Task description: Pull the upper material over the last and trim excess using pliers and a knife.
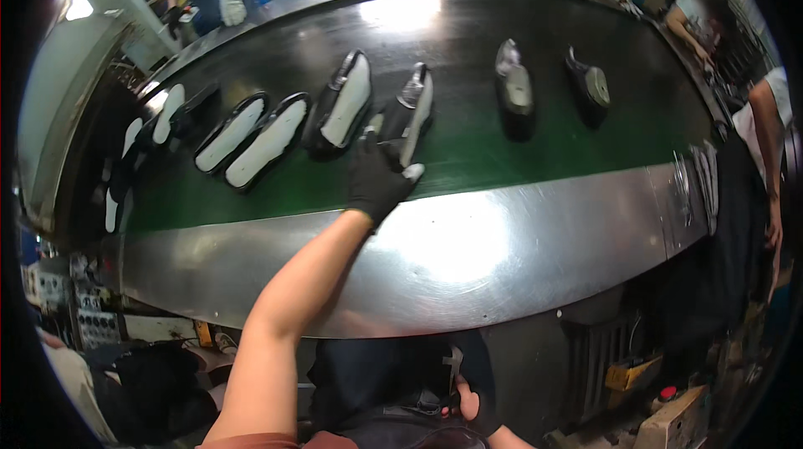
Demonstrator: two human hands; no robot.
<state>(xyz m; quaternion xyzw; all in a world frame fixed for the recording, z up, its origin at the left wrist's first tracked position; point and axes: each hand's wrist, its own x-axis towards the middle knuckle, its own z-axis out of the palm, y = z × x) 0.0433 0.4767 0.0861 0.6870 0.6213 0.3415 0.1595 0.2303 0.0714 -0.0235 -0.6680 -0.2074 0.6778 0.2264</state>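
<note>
Black-gloved left hand at the near end of a glossy black shoe with a white face

At the left end of the green conveyor belt, several dark shoes with white, sole-shaped faces lie crowded and partly in shadow. Farther in, two black shoes with broad white faces slant side by side; past the belt's far edge hangs a co-worker's grey-gloved hand. Another black shoe, also white-faced, lies just beside the glossy one.

The glossy black shoe lies near the middle of the belt's length, its near end toward the smooth steel border along the near edge. It should handle as fairly light and firm, a little slippery on the shiny upper; the sides of its near end look the surest hold, sparing the white face. It lies just ahead of the left hand, whose fingers spread about that near end, thumb to the right. Whether they have closed on it, I cannot tell.

Below the steel border, at the lap, the right hand has bent fingers; whether it grips anything is unclear.

Toward the belt's right end, two dark shoes with pale patches lie well apart.
</note>
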